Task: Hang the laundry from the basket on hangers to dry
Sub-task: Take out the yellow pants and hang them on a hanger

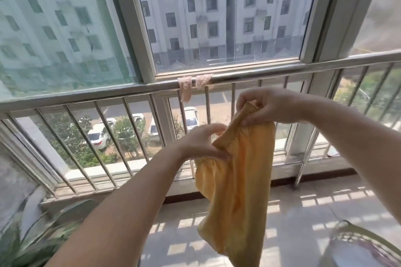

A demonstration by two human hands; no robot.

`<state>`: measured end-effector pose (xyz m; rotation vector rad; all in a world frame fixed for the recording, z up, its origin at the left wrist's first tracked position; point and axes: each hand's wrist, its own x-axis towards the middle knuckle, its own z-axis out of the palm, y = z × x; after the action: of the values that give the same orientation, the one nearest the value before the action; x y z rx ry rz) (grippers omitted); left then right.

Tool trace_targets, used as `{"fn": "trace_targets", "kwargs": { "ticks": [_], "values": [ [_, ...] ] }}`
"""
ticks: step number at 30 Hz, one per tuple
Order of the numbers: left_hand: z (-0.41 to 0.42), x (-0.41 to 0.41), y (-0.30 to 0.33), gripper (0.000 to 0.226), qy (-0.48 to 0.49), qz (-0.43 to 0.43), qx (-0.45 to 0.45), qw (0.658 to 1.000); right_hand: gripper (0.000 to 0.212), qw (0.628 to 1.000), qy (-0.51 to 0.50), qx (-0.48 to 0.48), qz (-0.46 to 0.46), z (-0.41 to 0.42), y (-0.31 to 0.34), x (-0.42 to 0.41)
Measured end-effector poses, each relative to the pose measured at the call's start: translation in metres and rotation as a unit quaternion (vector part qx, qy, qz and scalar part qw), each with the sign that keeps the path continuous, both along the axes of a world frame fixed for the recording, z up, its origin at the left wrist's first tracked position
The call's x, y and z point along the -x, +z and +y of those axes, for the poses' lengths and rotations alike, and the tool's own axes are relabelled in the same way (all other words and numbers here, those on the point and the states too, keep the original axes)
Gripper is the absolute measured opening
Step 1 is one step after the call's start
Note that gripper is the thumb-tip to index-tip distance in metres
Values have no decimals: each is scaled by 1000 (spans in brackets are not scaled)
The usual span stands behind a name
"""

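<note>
A yellow-orange garment (236, 191) with a gathered elastic band hangs in the air in front of the balcony railing. My right hand (267, 106) pinches the top of the band, held higher. My left hand (201, 142) grips the band lower down and to the left, thumb on the fabric. The rest of the cloth droops toward the tiled floor. At the bottom right corner shows the rim of the laundry basket (355, 236) with some pale cloth inside. No hanger is in view.
A steel railing (130, 91) with slanted bars runs across in front of large windows. Two pale pink small items (186, 89) hang over its top rail. A leafy plant (43, 234) fills the bottom left. Sunlit floor tiles (303, 212) lie below the garment.
</note>
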<state>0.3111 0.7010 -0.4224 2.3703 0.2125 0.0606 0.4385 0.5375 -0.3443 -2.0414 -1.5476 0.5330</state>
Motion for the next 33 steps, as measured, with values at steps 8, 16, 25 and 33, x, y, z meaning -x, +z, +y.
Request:
{"fn": "trace_targets", "kwargs": {
  "ticks": [8,16,25,33],
  "values": [
    [-25,-5,-58,28,-40,86,-54,994,28,996,-35,7,79,-39,-31,-9],
    [-40,-8,-69,6,-14,87,-68,994,28,983,-149,36,102,-98,-63,-50],
    [-97,-60,-67,8,43,61,47,996,28,955,-234,75,167,-198,-117,-105],
    [-182,-104,-68,33,77,41,332,939,31,928,-306,-10,211,-282,-137,-148]
  ]
}}
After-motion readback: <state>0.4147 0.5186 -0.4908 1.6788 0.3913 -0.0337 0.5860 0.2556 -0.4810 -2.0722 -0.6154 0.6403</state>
